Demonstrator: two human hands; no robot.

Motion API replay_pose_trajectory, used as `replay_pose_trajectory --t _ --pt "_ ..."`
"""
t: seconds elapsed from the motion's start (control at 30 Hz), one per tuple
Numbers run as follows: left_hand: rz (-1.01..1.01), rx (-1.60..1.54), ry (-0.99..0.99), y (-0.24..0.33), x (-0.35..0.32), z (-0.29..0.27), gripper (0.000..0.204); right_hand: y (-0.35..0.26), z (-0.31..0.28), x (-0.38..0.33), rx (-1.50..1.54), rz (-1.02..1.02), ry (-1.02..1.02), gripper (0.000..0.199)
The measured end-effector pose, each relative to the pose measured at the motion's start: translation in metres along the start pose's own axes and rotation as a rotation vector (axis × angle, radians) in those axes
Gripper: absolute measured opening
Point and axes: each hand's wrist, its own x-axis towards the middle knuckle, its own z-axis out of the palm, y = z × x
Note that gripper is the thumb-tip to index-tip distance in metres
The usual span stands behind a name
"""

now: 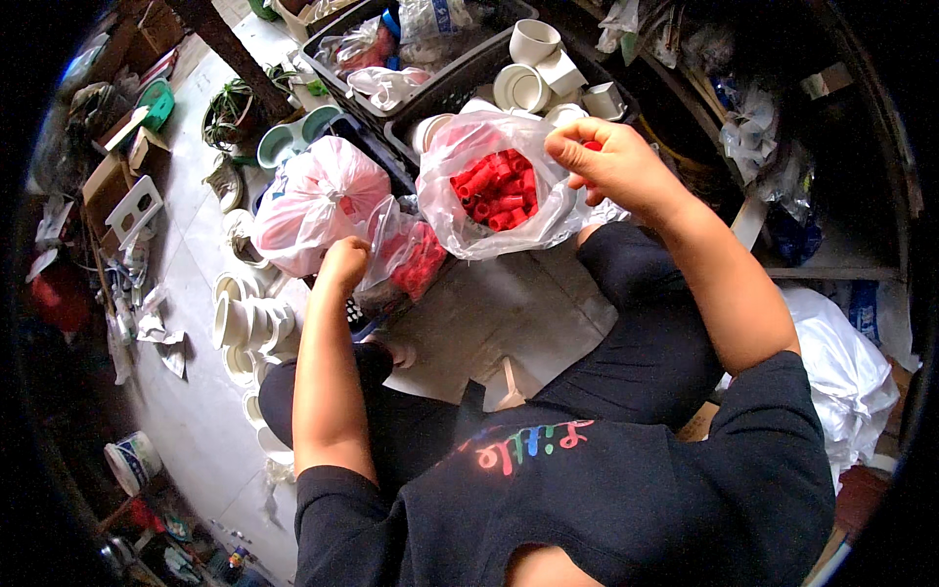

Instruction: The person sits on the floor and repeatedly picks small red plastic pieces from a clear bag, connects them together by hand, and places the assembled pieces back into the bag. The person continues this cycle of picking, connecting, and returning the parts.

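Cluttered floor filled the head camera's picture: pale tiles (196, 391) strewn with scraps, cardboard boxes at the left edge, and stacks of white pipe fittings (249, 323) beside the person's left knee. Dark plastic crates (460, 73) stood ahead, holding more white fittings (533, 64) and bagged goods. A flat grey sheet (499, 313) lay between the knees of the seated person, whose dark top and trousers took up the lower half of the frame.

Straight ahead of the person, just beyond the sheet, sat an open clear bag of red fittings (494, 186), short red tubes lying jumbled with no common axis. Its mouth faced up and toward the right hand (606, 161), which was by far the nearer of the two: it hovered over the bag's right rim, wrist bent, fingers curled shut on a small red piece (591, 146) that peeped out between them. That forearm ran in from the lower right, slanting up and to the left.

To the left of the open bag lay a smaller clear bag of red pieces (411, 254), leaning against a knotted pink bag (318, 201). The left hand (344, 264) was closed in a pinch on the smaller bag's loose upper edge, its forearm rising nearly straight from the lower edge. Both hands stood well apart, each on its own bag.
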Motion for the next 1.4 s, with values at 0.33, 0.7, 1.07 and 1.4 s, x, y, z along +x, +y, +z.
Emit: replay_pose_trajectory --t 0.33,0.7,1.07,1.4 --pt "0.298 0.112 -0.458 -0.038 0.087 0.074 0.027 -0.021 -0.011 -0.017 0.316 0.022 -0.152 0.032" --pt "0.319 0.592 -0.356 0.027 0.103 0.111 0.019 -0.008 -0.018 -0.019 0.187 -0.084 -0.092 0.031" --pt "0.378 0.318 -0.127 0.02 0.041 0.024 0.022 -0.011 -0.026 -0.022 0.304 -0.019 -0.159 0.028" --pt "0.261 -1.329 -0.127 0.119 -0.104 -0.034 0.022 -0.019 0.0 -0.029 0.85 -0.099 -0.48 0.021"
